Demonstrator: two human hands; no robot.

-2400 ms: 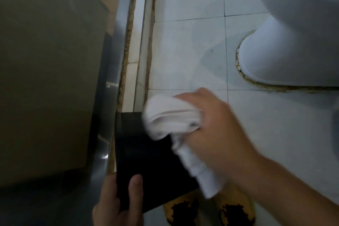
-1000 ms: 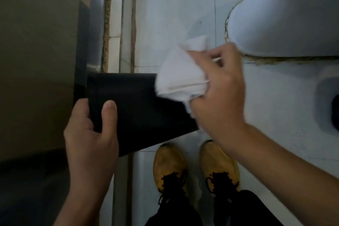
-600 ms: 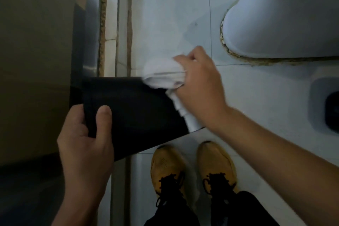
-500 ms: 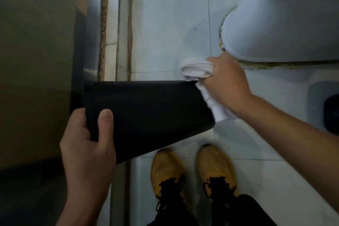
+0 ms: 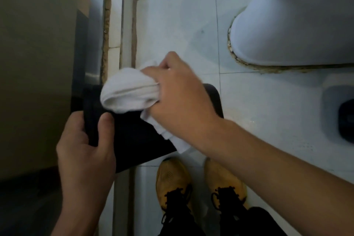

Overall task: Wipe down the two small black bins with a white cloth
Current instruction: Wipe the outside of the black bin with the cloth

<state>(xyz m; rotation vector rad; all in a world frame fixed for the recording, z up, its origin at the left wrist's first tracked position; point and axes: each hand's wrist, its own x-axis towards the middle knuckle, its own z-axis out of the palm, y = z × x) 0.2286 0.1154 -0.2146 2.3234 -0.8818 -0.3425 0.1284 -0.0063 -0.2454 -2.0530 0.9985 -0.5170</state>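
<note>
A small black bin (image 5: 134,138) is held on its side above the floor, its length running left to right. My left hand (image 5: 86,149) grips its left end, thumb over the top face. My right hand (image 5: 180,99) holds a bunched white cloth (image 5: 128,92) and presses it on the bin's upper face near the left end. A tail of the cloth hangs down below my right palm. At the right edge of the view a second dark object (image 5: 345,120) sits on the floor, too cut off to identify.
A white toilet base (image 5: 287,30) stands at the upper right on the pale tiled floor (image 5: 178,25). A door or panel (image 5: 38,63) fills the left side, with a metal frame and threshold beside it. My yellow shoes (image 5: 174,180) are below the bin.
My right hand has carried the cloth from the bin's right end back across the top face to its left part. The left hand keeps its grip.
</note>
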